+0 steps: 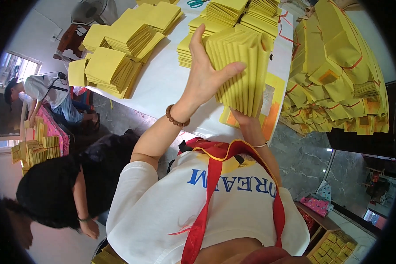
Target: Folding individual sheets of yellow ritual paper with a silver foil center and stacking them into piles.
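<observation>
In front of me a stack of folded yellow paper (242,70) stands tilted above the table, its rounded folds facing me. My right hand (246,119) grips it low down; the fingers are hidden behind the paper. At the stack's left side is my left hand (209,75), open, one finger stretched up and the thumb reaching across the front folds. Its other fingers cannot be made out. Directly behind, more yellow paper stacks (218,13) are piled on the white table (158,79). Further piles of folded yellow paper (114,66) lie to the left.
Teal-handled scissors (196,3) lie at the far edge. Red string (286,26) trails at the table's right side. Large tied yellow bundles (334,75) rise at right. A person in black (92,176) is close at left; another person (53,94) works by a pink-covered table (59,132).
</observation>
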A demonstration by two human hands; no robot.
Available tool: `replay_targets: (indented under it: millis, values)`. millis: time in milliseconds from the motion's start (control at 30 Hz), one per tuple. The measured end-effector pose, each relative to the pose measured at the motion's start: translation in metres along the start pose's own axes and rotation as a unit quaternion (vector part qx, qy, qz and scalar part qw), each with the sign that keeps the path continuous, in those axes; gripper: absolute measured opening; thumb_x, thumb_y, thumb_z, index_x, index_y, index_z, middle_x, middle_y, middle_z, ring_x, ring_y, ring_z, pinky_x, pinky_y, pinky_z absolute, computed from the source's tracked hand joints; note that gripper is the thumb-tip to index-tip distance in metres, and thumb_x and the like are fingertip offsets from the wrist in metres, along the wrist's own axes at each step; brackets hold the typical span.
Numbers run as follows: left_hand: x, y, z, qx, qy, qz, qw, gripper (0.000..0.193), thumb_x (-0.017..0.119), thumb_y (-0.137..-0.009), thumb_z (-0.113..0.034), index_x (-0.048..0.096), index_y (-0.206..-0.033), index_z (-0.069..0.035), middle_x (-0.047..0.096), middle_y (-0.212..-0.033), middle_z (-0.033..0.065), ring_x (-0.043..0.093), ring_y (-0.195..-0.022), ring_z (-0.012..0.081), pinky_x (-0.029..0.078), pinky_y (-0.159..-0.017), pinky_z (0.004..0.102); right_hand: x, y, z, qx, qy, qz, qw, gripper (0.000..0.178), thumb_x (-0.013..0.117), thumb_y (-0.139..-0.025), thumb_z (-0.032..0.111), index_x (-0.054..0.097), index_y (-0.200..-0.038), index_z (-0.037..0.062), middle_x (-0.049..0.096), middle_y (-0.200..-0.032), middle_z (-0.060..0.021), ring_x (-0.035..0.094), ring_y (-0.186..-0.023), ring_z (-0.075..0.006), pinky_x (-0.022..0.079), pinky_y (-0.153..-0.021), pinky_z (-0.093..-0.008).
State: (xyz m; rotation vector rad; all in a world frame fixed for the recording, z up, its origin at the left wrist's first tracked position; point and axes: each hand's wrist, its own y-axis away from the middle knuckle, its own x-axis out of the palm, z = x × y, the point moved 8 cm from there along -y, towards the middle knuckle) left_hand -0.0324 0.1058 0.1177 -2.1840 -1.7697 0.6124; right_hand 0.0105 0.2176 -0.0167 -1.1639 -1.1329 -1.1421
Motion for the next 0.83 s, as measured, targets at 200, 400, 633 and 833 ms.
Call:
replay_targets:
  millis: [200,400,633,833]
  values:
    - [0.012,0.001,0.017,-0.04,0.119,0.031,0.992,0.098,0.071,-0.074,-0.041,0.011,-0.138,0.002,0.019,-0.135,0.0204,0.022,-0.129,0.0318,0.022,-0.107,0.0399,0.026,0.005,0.032,-0.114,0.217,-0.087,0.966,0.052,0.036,-0.094,0.043,0.041,-0.132,0.0081,0.05,-0.13,-0.0104,0.051,-0.116,-0.0251,0.043,-0.096,-0.0416]
    - [0.014,-0.013,0.031,-0.073,0.136,0.114,0.981,0.062,0.049,-0.088,-0.049,0.042,-0.128,-0.003,0.04,-0.13,0.0133,0.028,-0.128,0.0217,0.018,-0.108,0.038,0.034,0.017,0.084,-0.121,0.333,-0.106,0.929,0.047,0.043,-0.093,0.035,0.043,-0.128,0.0037,0.054,-0.12,-0.0103,0.057,-0.103,-0.0205,0.046,-0.089,-0.0347]
    - [0.046,-0.018,0.035,-0.13,0.169,0.237,0.948,0.067,0.059,-0.084,-0.045,0.036,-0.136,-0.01,0.034,-0.138,0.0124,0.026,-0.131,0.0257,0.019,-0.107,0.043,0.036,0.024,0.122,-0.112,0.348,-0.168,0.915,0.044,0.046,-0.093,0.032,0.045,-0.125,0.0021,0.056,-0.118,-0.011,0.058,-0.102,-0.0202,0.047,-0.087,-0.033]
    - [0.07,-0.032,-0.038,0.317,-0.228,0.305,0.869,0.077,0.072,-0.072,-0.036,0.036,-0.137,-0.02,0.027,-0.145,0.0136,0.023,-0.133,0.0343,0.018,-0.108,0.0446,0.031,0.023,0.126,-0.036,0.334,-0.146,0.931,0.046,0.046,-0.093,0.033,0.044,-0.127,0.0015,0.055,-0.119,-0.0112,0.057,-0.104,-0.0213,0.046,-0.089,-0.0343]
